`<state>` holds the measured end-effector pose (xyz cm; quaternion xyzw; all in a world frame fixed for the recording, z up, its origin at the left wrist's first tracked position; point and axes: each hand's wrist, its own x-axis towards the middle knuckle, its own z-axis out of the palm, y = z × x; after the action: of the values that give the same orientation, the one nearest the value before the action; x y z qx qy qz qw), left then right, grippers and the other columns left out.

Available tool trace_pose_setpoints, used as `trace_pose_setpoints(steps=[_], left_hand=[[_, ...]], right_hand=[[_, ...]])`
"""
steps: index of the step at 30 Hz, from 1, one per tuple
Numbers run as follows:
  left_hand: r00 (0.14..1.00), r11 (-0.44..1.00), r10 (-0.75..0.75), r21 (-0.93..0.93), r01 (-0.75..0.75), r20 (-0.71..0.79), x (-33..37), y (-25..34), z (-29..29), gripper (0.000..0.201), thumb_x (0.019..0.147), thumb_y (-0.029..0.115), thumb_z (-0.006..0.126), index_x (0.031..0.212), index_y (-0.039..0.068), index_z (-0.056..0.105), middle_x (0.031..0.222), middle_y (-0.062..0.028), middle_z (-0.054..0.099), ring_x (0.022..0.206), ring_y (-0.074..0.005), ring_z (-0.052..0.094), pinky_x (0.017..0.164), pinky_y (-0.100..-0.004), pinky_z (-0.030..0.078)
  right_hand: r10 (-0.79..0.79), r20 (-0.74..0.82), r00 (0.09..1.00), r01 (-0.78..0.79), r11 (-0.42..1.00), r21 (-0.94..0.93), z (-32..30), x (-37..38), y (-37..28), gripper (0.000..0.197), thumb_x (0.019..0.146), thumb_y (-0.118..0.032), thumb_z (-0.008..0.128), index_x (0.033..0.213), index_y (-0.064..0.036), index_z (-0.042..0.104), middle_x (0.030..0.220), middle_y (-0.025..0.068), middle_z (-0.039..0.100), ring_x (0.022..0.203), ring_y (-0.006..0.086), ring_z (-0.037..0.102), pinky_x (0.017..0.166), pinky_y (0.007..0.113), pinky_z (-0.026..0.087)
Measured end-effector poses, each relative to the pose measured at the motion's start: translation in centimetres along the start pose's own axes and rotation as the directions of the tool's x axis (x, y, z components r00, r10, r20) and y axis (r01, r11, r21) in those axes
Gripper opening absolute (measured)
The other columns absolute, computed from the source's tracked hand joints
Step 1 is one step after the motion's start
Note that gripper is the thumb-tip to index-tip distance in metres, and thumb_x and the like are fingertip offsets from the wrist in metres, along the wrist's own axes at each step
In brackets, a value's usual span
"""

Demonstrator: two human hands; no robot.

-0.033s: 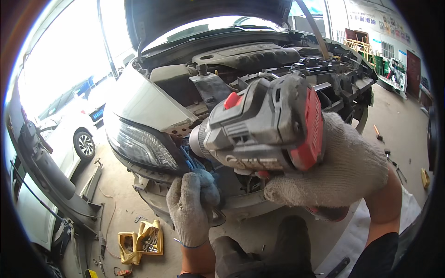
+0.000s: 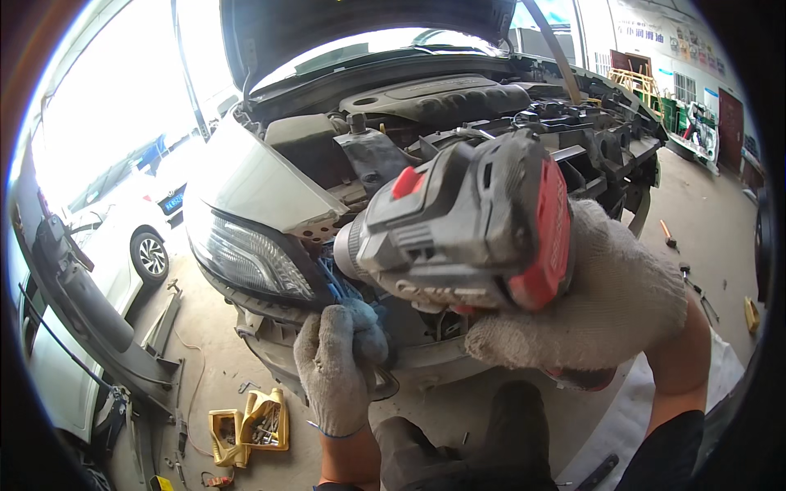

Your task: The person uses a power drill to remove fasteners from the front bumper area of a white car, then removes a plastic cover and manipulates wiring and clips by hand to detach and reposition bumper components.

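While the hood (image 2: 360,20) of a white car (image 2: 254,176) stands raised, a gloved right hand (image 2: 598,299) grips a drill (image 2: 458,225), aimed left, to the right of the headlight (image 2: 254,255). The gloved left hand (image 2: 334,364), fingers curled, is on the drill's near side; whether it holds anything cannot be told. Yellow bins (image 2: 260,400) sit near left.

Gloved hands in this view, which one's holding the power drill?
The right hand: it holds the power drill, while the left hand is away from the handle, near the headlight.
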<state>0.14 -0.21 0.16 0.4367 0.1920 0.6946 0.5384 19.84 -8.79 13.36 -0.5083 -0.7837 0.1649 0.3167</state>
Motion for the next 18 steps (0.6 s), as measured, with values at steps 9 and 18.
trace_pose_setpoints(steps=[9, 18], left_hand=[[1.000, 1.000, -0.005, 0.018, 0.005, -0.012, 0.0, 0.4, 0.5, 0.027, 0.101, 0.018, 0.054, 0.085, -0.002, 0.061, 0.065, -0.0057, 0.054, 0.055, -0.0122, 0.046, 0.052, -0.0270, 0.038], [0.987, 0.983, -0.021, 0.176, 0.050, -0.161, -0.3, -0.8, -0.4, 0.028, 0.101, 0.022, 0.055, 0.080, 0.004, 0.059, 0.062, -0.0016, 0.054, 0.047, -0.0076, 0.043, 0.042, -0.0230, 0.033]], right_hand=[[0.006, -0.028, 1.000, -0.009, 0.996, -0.083, 0.1, -0.2, -0.3, 0.055, 0.076, -0.036, 0.084, 0.119, -0.0069, 0.065, 0.112, 0.0120, 0.070, 0.103, 0.0256, 0.069, 0.093, 0.039, 0.055], [-0.121, -0.096, 0.988, 0.117, 0.992, -0.049, 3.5, -2.6, 2.2, 0.065, 0.074, -0.035, 0.085, 0.129, -0.0090, 0.061, 0.119, 0.0068, 0.069, 0.112, 0.0226, 0.065, 0.107, 0.036, 0.044]])
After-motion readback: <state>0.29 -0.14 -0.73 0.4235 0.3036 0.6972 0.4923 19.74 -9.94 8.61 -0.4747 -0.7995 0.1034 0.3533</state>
